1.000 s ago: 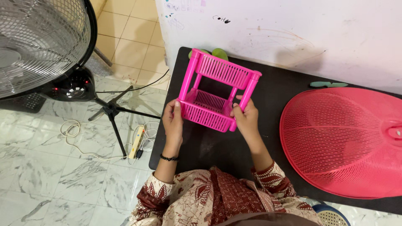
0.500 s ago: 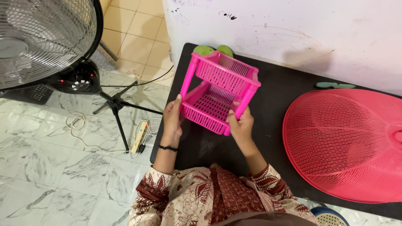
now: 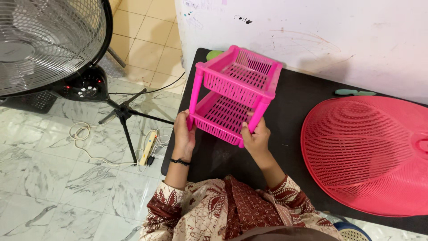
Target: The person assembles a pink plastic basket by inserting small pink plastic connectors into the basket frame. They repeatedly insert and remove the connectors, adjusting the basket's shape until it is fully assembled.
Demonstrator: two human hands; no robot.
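A bright pink two-tier plastic rack point(image 3: 234, 93) stands upright over the left end of a black table point(image 3: 290, 116), its slatted trays joined by round corner posts. My left hand point(image 3: 183, 134) grips the front left post at the lower tray. My right hand point(image 3: 254, 136) holds the front right post and the lower tray's corner. A green object point(image 3: 214, 55) peeks out behind the rack's top left corner, mostly hidden.
A large red mesh food cover point(image 3: 368, 154) lies on the table's right half, a small teal object point(image 3: 355, 93) behind it by the white wall. A standing fan point(image 3: 49, 44) on a tripod, with cables and a power strip point(image 3: 146, 148), stands on the marble floor at left.
The rack has tipped from tilted toward me to upright, so its trays now face up. Both hands stayed on its front posts.
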